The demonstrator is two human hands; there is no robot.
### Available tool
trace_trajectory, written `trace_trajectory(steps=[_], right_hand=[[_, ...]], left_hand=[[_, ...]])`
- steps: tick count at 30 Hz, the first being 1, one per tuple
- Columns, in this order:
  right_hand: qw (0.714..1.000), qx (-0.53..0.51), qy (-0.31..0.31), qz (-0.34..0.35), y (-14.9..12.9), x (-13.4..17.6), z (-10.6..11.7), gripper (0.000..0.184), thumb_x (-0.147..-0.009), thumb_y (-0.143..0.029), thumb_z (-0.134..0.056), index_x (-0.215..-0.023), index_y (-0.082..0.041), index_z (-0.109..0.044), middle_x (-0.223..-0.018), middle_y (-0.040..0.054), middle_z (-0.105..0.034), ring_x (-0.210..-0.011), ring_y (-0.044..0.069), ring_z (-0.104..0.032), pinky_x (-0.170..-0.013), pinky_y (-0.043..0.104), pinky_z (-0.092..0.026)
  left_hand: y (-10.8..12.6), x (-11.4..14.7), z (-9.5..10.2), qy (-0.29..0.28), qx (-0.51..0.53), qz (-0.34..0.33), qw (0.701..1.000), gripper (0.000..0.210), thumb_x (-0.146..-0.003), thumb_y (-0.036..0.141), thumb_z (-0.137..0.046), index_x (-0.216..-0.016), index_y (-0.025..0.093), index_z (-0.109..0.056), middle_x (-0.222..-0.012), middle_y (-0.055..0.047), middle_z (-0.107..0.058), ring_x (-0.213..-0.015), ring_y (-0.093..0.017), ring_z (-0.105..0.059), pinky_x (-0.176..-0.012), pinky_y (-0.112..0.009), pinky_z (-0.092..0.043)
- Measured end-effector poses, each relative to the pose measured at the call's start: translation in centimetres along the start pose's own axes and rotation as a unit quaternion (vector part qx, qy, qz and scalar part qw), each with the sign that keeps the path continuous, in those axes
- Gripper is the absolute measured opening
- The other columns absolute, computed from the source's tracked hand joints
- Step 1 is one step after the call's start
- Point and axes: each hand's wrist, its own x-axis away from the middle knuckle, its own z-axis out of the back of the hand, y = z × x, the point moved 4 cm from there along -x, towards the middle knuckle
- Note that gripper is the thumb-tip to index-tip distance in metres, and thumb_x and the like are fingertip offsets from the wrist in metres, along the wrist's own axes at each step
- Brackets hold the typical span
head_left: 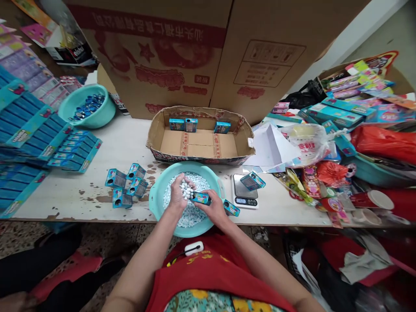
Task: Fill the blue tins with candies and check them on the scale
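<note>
Over a turquoise basin (155, 203) of small white candies (191, 219), my left hand (177, 193) is cupped around a heap of the candies. My right hand (213, 207) grips a small blue candy box (201, 198), tilted on its side with its dark opening against that heap. Another blue box (231, 208) leans by the basin's right rim, below my right wrist. On the small digital scale (246, 201) rests one more blue box (252, 181). Several similar boxes (125, 186) stand grouped left of the basin.
Behind the basin sits a low cardboard tray (201, 159) with three blue boxes inside, backed by a large carton (182, 56). Stacked blue display packs (35, 130) and a second basin (97, 119) are at left. Bags and packaging (312, 143) crowd the right.
</note>
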Motion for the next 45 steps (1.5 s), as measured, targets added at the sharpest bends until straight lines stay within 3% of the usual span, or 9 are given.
trace_trajectory(steps=[6, 15, 32, 35, 37, 39, 40, 43, 45], right_hand=[[0.998, 0.042, -0.006, 0.035, -0.9, -0.6, -0.3, 0.033, -0.07, -0.034, -0.074, -0.099, -0.022, -0.062, -0.096, 0.0055, -0.063, -0.094, 0.025, -0.059, -0.084, 0.037, -0.045], [0.999, 0.031, -0.011, 0.035, -2.0, -2.5, 1.4, 0.033, -0.068, -0.029, -0.077, -0.096, -0.023, -0.061, -0.094, 0.0035, -0.065, -0.092, 0.025, -0.061, -0.081, 0.035, -0.046], [0.999, -0.045, -0.001, 0.007, -1.5, -3.9, 1.4, 0.03, -0.066, -0.03, -0.076, -0.092, -0.023, -0.063, -0.09, 0.0018, -0.064, -0.087, 0.023, -0.061, -0.079, 0.035, -0.047], [0.998, -0.069, -0.002, -0.014, -1.3, -3.7, 1.7, 0.032, -0.065, -0.033, -0.077, -0.091, -0.023, -0.063, -0.089, 0.0013, -0.064, -0.085, 0.023, -0.061, -0.079, 0.035, -0.047], [0.996, -0.09, 0.003, -0.028, -1.3, -3.2, 2.3, 0.034, -0.065, -0.036, -0.077, -0.093, -0.022, -0.062, -0.092, 0.0019, -0.065, -0.088, 0.023, -0.061, -0.081, 0.035, -0.047], [0.994, -0.106, 0.013, -0.031, -1.2, -2.3, 3.1, 0.036, -0.067, -0.037, -0.077, -0.096, -0.023, -0.062, -0.097, 0.0032, -0.064, -0.093, 0.024, -0.06, -0.084, 0.035, -0.047], [0.993, -0.111, 0.019, -0.028, -0.9, -1.8, 3.4, 0.036, -0.068, -0.037, -0.076, -0.098, -0.023, -0.061, -0.099, 0.0039, -0.064, -0.094, 0.024, -0.06, -0.085, 0.036, -0.047], [0.993, -0.112, 0.042, -0.008, 0.7, -0.4, 3.3, 0.034, -0.071, -0.036, -0.074, -0.099, -0.023, -0.06, -0.099, 0.0055, -0.063, -0.094, 0.024, -0.06, -0.085, 0.038, -0.048], [0.993, -0.101, 0.064, 0.014, 2.2, 0.3, 2.5, 0.032, -0.073, -0.035, -0.073, -0.099, -0.022, -0.059, -0.098, 0.0065, -0.063, -0.095, 0.025, -0.06, -0.086, 0.041, -0.048]], left_hand=[[0.0, 0.2, -1.4, 0.036, -0.087, -0.109, 0.99, 0.028, -0.074, 0.041, -0.064, -0.07, 0.016, -0.05, -0.056, 0.004, -0.05, -0.05, -0.009, -0.053, -0.055, -0.023, -0.045], [0.7, 0.0, -2.9, 0.04, -0.098, -0.114, 0.988, 0.028, -0.077, 0.041, -0.063, -0.07, 0.016, -0.052, -0.056, 0.004, -0.049, -0.051, -0.008, -0.049, -0.055, -0.021, -0.045], [0.2, -0.2, -4.0, 0.02, -0.176, -0.139, 0.974, 0.031, -0.08, 0.041, -0.058, -0.061, 0.017, -0.053, -0.059, 0.0, -0.052, -0.059, -0.013, -0.056, -0.062, -0.025, -0.046], [0.7, -0.5, -3.2, 0.02, -0.181, -0.137, 0.974, 0.034, -0.08, 0.046, -0.055, -0.062, 0.017, -0.053, -0.058, -0.001, -0.052, -0.058, -0.014, -0.055, -0.064, -0.028, -0.047], [1.4, -1.4, -1.2, 0.06, -0.2, -0.148, 0.967, 0.034, -0.081, 0.05, -0.051, -0.069, 0.018, -0.054, -0.062, -0.001, -0.053, -0.06, -0.014, -0.055, -0.068, -0.031, -0.048], [1.8, -2.4, 1.5, 0.09, -0.332, -0.146, 0.928, 0.036, -0.082, 0.052, -0.047, -0.075, 0.018, -0.055, -0.07, -0.004, -0.057, -0.07, -0.018, -0.058, -0.075, -0.035, -0.048], [1.6, -2.9, 2.8, 0.092, -0.442, -0.133, 0.882, 0.036, -0.082, 0.052, -0.046, -0.078, 0.018, -0.057, -0.078, -0.006, -0.06, -0.08, -0.022, -0.058, -0.079, -0.038, -0.047], [-0.7, -3.4, 6.0, 0.081, -0.753, -0.066, 0.65, 0.041, -0.079, 0.053, -0.05, -0.099, 0.018, -0.06, -0.111, -0.015, -0.058, -0.11, -0.035, -0.048, -0.087, -0.05, -0.04], [-3.3, -2.5, 7.0, 0.073, -0.845, -0.026, 0.53, 0.049, -0.08, 0.053, -0.048, -0.115, 0.019, -0.055, -0.125, -0.019, -0.05, -0.117, -0.04, -0.041, -0.087, -0.056, -0.037]])
